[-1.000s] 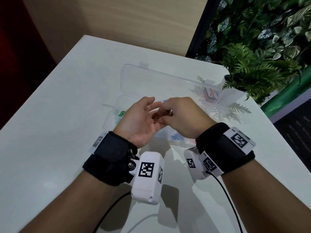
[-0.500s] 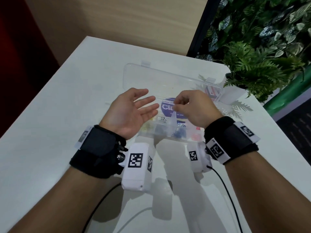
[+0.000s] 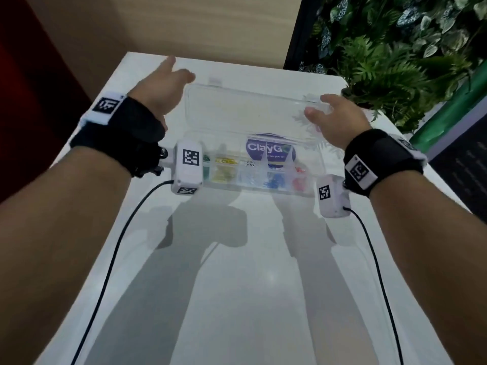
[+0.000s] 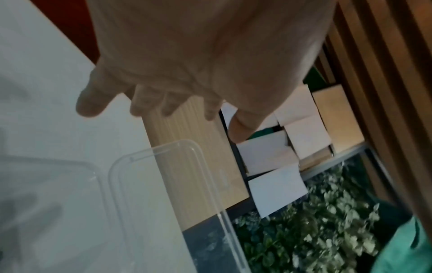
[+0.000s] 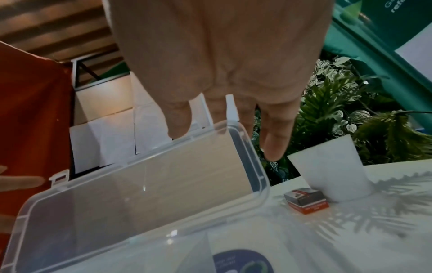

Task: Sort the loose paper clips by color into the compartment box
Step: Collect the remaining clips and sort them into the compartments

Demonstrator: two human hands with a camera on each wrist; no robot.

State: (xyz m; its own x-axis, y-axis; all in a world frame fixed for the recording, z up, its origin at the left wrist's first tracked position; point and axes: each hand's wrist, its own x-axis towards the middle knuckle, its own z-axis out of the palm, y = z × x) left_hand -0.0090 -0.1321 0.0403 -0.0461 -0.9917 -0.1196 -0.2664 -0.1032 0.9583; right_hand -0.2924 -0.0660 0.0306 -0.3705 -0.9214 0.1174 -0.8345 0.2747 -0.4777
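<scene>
The clear compartment box stands mid-table with its lid swung open behind it. Its compartments hold sorted clips: green clips, yellow clips, blue clips and red clips. My left hand is open and empty at the lid's far left corner. My right hand is open and empty at the far right corner. In the wrist views, the left hand hovers over the lid corner. The right hand reaches the lid rim; contact is unclear.
A white pot holding a fern stands at the back right, with a small red and black carton beside it. The white table stretches toward me, crossed by two black wrist cables. A blue round sticker shows through the box.
Both hands have left the space over the compartments, spread apart and moved forward to the lid's far corners. The right hand's pinch has opened.
</scene>
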